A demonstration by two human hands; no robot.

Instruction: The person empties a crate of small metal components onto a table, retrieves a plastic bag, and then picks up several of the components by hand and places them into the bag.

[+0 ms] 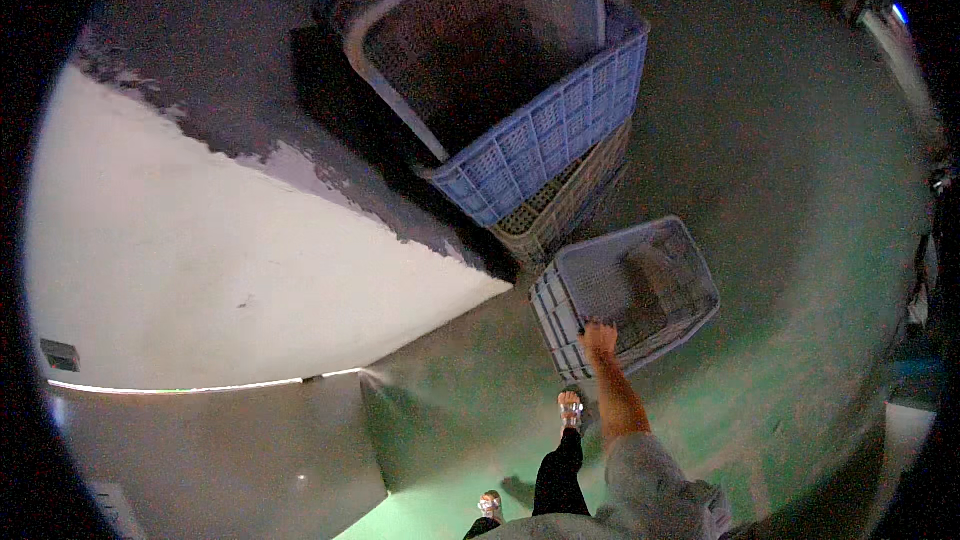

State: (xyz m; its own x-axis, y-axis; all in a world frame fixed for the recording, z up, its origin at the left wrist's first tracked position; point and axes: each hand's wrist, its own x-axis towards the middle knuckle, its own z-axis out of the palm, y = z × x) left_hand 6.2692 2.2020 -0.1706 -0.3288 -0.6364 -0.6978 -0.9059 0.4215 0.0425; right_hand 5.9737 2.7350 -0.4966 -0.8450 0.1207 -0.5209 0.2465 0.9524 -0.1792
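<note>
My right hand (600, 337) is closed over the near left rim of a pale grey plastic crate (562, 315) with mesh-like sides. The crate stands on the floor in front of my feet, its open top facing up. Several pale bands run along its left side; I cannot tell whether these are ribs or nested crates. Inside it is a brownish patch too dim to make out. My right forearm reaches down to it from a grey sleeve. My left hand is out of view.
A large blue crate (545, 135) sits on a yellowish crate (560, 205) just beyond, beside the white wall (250, 250) with its dark, peeling band. A grey door-like panel (220, 460) is at the lower left. Greenish floor (770, 380) spreads to the right.
</note>
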